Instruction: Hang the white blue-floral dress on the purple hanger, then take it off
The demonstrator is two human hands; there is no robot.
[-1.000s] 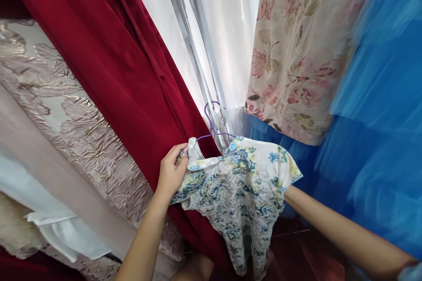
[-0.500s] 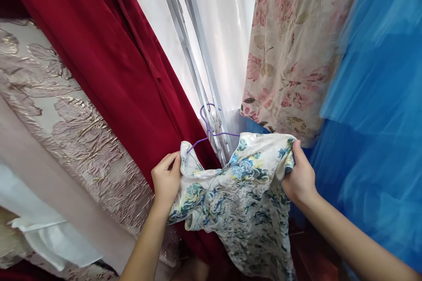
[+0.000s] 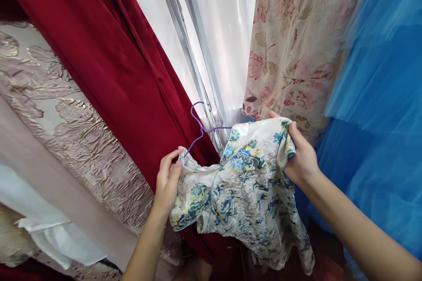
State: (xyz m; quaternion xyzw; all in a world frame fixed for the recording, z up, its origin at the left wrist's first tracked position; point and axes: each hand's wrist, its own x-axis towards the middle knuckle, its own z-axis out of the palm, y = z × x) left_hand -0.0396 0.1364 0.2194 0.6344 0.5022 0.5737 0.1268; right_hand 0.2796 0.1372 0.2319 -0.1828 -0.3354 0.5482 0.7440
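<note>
A short-sleeved dress point(image 3: 244, 184), white with blue, green and yellow flowers, hangs between my two hands. A purple hanger point(image 3: 201, 128) sits inside its neckline, with the hook pointing up and left. My left hand point(image 3: 168, 180) is closed on the collar edge at the left shoulder. My right hand point(image 3: 301, 153) grips the right shoulder and sleeve, thumb in front and fingers mostly behind the cloth. The lower part of the dress falls loose and bunched toward the floor.
Dark red cloth point(image 3: 108, 79) and a textured pinkish garment point(image 3: 85, 131) hang at the left. Behind the hanger are grey metal poles point(image 3: 194, 39) and white cloth point(image 3: 227, 22). A beige floral fabric point(image 3: 290, 52) and blue tulle point(image 3: 379, 118) hang at the right.
The dress and hanger have tilted, the hanger shifting left and the right shoulder rising slightly. The dress front now faces me more. Both hands keep their hold.
</note>
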